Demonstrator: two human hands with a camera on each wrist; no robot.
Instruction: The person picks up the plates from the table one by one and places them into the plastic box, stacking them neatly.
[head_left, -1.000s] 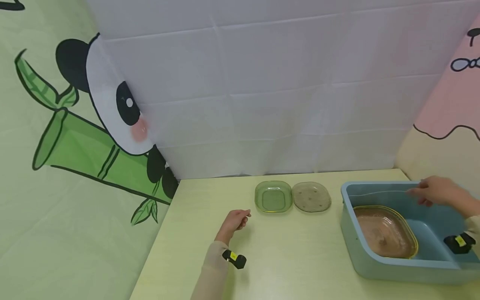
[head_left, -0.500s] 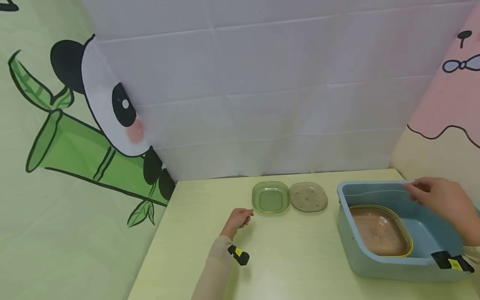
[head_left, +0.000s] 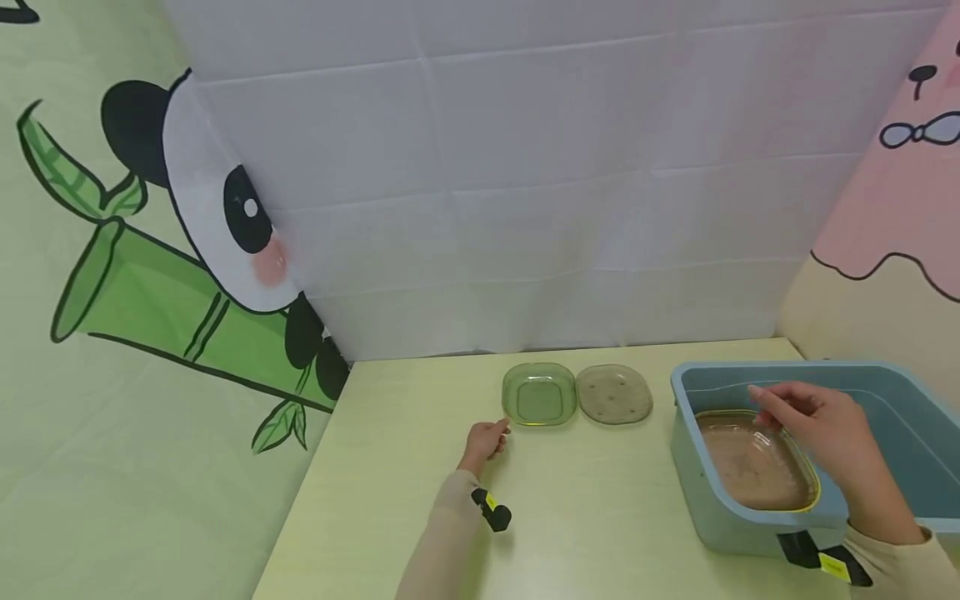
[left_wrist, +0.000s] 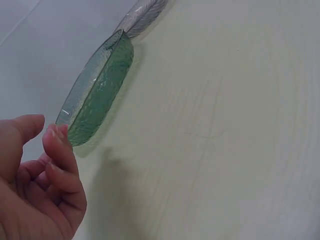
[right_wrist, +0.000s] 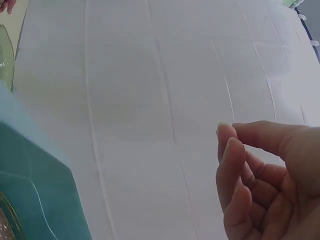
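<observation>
My left hand point(head_left: 486, 442) is beside the near left corner of a green square glass dish point(head_left: 539, 394). In the left wrist view its fingers curl loosely, with a gap between thumb and index finger and nothing held. Touching the green dish on its right is a clear greyish dish point(head_left: 615, 394). My right hand point(head_left: 817, 425) is over the blue plastic tub point(head_left: 693, 475), above a brownish glass dish with a yellow rim point(head_left: 750, 467) inside it. The right wrist view shows the right thumb and index fingertips close together, fingers loosely bent, holding nothing.
A pale yellow table point(head_left: 585, 500) bears the tub at its right and the two dishes near its back edge. White cloth point(head_left: 525, 192) hangs behind. A panda-printed green cloth point(head_left: 135, 467) borders the left side, a pink and cream one the right.
My right hand has moved left across the tub to above the brownish dish. The left hand has shifted slightly right, closer to the green dish. The dishes stay put.
</observation>
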